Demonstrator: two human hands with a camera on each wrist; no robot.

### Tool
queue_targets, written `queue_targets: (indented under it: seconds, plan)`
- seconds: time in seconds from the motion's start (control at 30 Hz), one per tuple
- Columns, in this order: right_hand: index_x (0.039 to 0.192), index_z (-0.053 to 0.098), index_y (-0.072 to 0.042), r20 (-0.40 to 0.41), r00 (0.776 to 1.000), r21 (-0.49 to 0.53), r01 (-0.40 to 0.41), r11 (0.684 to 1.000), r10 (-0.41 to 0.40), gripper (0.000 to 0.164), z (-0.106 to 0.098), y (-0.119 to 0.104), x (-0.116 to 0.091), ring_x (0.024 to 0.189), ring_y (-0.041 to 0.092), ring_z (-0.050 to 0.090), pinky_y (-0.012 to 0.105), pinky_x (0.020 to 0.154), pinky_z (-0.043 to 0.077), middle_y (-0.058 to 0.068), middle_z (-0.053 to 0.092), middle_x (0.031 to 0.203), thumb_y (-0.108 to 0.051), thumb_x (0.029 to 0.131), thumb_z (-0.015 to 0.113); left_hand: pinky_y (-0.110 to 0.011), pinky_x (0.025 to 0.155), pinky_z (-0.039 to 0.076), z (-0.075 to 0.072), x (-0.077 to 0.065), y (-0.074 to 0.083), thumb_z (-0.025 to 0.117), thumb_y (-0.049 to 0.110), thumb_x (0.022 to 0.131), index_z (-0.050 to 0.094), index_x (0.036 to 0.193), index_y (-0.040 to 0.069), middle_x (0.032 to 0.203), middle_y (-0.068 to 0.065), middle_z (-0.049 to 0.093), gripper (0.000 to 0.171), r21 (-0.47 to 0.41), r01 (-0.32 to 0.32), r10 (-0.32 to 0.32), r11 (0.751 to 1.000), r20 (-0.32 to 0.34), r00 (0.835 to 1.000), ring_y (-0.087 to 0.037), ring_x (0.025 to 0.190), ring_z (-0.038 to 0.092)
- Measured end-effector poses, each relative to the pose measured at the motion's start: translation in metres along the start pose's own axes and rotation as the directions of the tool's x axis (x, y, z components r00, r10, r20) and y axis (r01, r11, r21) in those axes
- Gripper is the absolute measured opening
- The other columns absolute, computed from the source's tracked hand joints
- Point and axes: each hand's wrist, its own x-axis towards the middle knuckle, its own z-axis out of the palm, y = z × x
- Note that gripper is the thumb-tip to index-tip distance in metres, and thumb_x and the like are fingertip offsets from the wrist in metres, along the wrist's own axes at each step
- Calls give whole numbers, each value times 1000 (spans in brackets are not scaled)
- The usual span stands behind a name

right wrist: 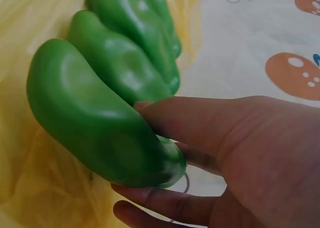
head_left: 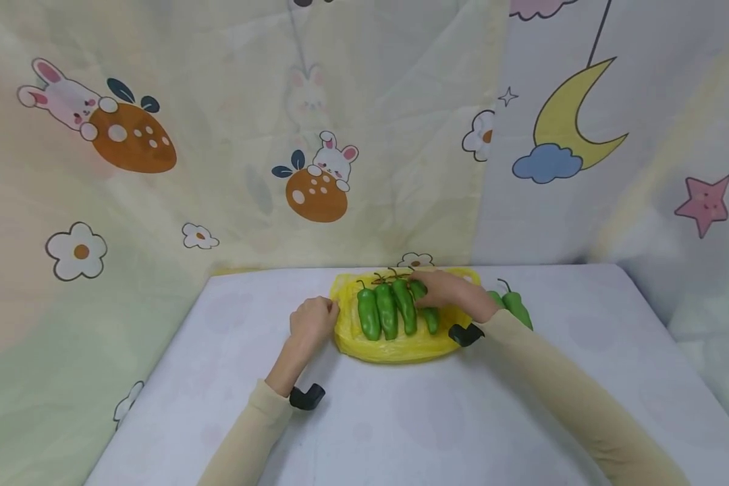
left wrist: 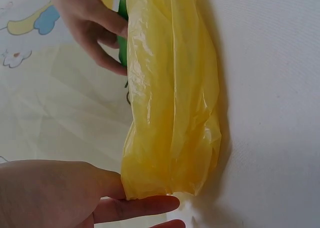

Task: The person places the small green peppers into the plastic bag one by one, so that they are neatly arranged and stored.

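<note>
A yellow plastic bag [head_left: 395, 352] lies spread near the far edge of the table, with several green peppers [head_left: 368, 314] side by side on it, stems pointing away. My left hand [head_left: 312, 318] is at the bag's left end; in the left wrist view its thumb and index finger pinch the edge of the yellow plastic [left wrist: 170, 98]. My right hand [head_left: 455, 293] reaches over the bag from the right. Between its thumb and fingers it holds the stem end of the rightmost green pepper [right wrist: 95, 108], which lies against its neighbour in the right wrist view.
Beyond the bag's right side, partly behind the right forearm, more green peppers [head_left: 516, 307] lie on the white table [head_left: 389, 418]. A printed curtain [head_left: 389, 101] with rabbits, flowers and a moon hangs right behind the table's far edge.
</note>
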Motion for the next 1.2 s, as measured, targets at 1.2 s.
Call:
queue_targets:
  seconds: [1.2]
  plan:
    - [151,36,-3,29,994,87,-104,991,102,67,4,-6,2,125,34,55,48,103,46,21,54,143,-25,95,65,-28,48,35,2,-1,-4,49,28,103,64,67,11,55,0,50,43,25,-14,14,1000,16,1000,-16,53,48]
